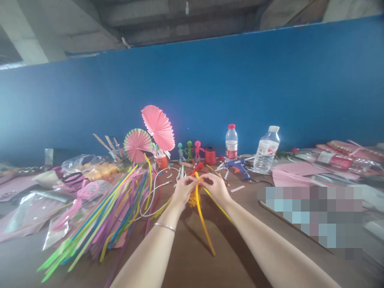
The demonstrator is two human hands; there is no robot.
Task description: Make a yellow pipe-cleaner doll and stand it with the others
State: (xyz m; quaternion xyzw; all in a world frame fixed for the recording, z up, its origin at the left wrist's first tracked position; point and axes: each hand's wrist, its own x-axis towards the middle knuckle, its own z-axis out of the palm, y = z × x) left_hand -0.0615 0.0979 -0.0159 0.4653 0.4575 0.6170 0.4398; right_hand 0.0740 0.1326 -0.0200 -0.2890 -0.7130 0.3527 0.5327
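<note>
Both hands meet over the middle of the table, pinching orange pipe cleaners (203, 222). My left hand (186, 191) has its thumb and fingertips closed on the orange piece near its top. From the right, my right hand (216, 189) pinches the same piece close to the left fingertips. One orange strand hangs down toward me. A yellow pipe cleaner (220, 210) slants away beneath my right wrist. Below the hands sits a coiled orange part (193, 199), partly hidden by the fingers. A silver bangle circles my left wrist.
A bundle of coloured pipe cleaners (99, 218) lies left. Behind the hands stand small pipe-cleaner figures (189, 151), a red thread spool (210, 156), a blue glue gun (240, 167) and water bottles (267, 150). Pink paper fans (158, 128) rise from a cup. A pixelated patch covers the right side.
</note>
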